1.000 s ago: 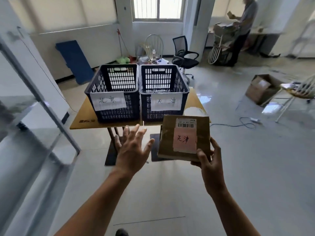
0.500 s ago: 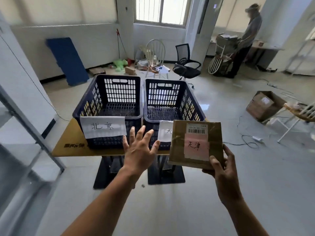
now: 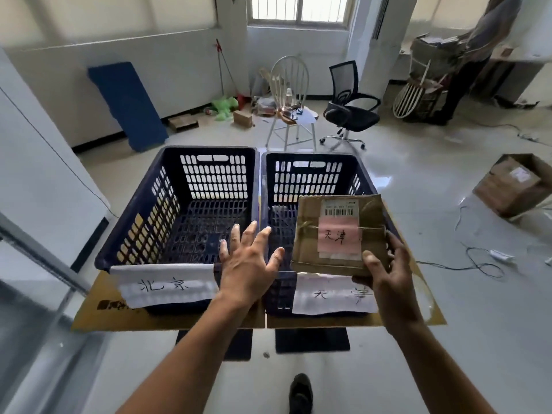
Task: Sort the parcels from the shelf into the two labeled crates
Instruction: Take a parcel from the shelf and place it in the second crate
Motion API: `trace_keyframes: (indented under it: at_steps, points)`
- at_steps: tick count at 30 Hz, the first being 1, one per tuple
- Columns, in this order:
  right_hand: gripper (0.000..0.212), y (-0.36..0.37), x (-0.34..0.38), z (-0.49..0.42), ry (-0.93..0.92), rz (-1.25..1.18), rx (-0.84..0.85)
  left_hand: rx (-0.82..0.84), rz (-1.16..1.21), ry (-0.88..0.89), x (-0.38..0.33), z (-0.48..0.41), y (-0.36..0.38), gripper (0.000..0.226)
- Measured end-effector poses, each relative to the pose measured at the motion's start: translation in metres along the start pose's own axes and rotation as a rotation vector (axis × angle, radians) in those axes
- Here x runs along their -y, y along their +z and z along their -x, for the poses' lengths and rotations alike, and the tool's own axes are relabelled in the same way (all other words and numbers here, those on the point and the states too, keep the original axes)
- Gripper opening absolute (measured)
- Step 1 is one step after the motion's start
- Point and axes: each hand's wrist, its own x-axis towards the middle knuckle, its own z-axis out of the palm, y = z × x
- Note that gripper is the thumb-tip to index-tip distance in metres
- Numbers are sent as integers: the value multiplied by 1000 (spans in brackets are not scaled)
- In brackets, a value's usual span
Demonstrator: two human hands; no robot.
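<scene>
Change: brown cardboard parcel, pink 天津 label, advanced over right dark-blue slotted crate, same tag. Fingers of right hand grasp parcel; left hand fingers released. Likely next: drop.

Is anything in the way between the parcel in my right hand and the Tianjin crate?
Nothing visible. The right hand holds the parcel over the open-topped right crate, labelled 天津 like it. The left hand hovers open beside the parcel, not under it.
</scene>
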Motion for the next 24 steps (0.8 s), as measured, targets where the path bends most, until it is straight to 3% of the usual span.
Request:
trace_keyframes:
  at_steps: [12, 16, 24]
  points:
    - [57, 72, -64, -202, 213, 29, 162, 88, -101, -74, -12, -176, 16, 67]
    - [60, 104, -92, -240, 338, 34, 211, 130, -104, -67, -6, -214, 25, 69]
    - [62, 157, -141, -286, 400, 147, 221, 184, -57, -10, 21, -264, 34, 75]
